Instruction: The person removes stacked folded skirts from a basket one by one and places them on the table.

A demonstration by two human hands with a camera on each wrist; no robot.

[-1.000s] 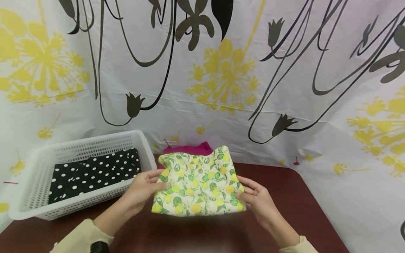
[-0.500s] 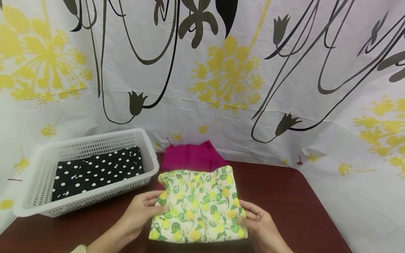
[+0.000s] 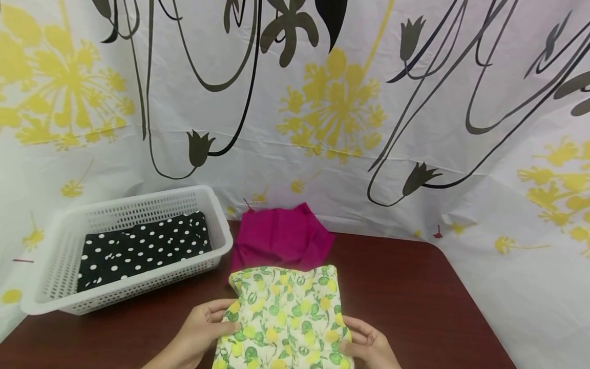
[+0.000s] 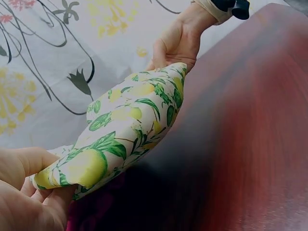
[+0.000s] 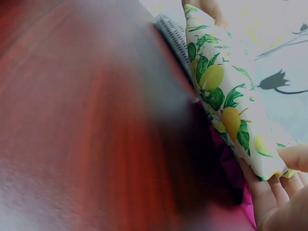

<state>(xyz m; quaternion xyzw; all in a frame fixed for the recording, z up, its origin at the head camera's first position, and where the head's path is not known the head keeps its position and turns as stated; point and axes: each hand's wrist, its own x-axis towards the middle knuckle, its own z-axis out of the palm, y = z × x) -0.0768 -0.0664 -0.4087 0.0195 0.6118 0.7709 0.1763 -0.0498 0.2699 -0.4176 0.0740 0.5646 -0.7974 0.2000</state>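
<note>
A folded cloth (image 3: 286, 318) with a lemon-and-leaf print on white spans both hands at the bottom centre of the head view. My left hand (image 3: 200, 328) pinches its left edge, thumb on top and fingers underneath. On the opposite edge, my right hand (image 3: 369, 343) grips it the same way. Both wrist views show the printed cloth (image 4: 115, 130) stretched between the hands above the table, its near side rounded like a fold. Its lower edge runs out of the head view. Just behind it, a magenta cloth (image 3: 281, 236) lies on the table, partly covered by the print in this view.
A white perforated basket (image 3: 216, 205) stands at the left, with a folded black polka-dot cloth (image 3: 143, 251) inside. The dark red-brown table (image 3: 415, 297) has a rounded far right corner. Behind it hangs a white sheet (image 3: 258, 164) with flower prints.
Both hands have brought the lemon-print cloth down and towards the body, still holding its two sides. More of the magenta cloth behind it shows now. The basket stays in place.
</note>
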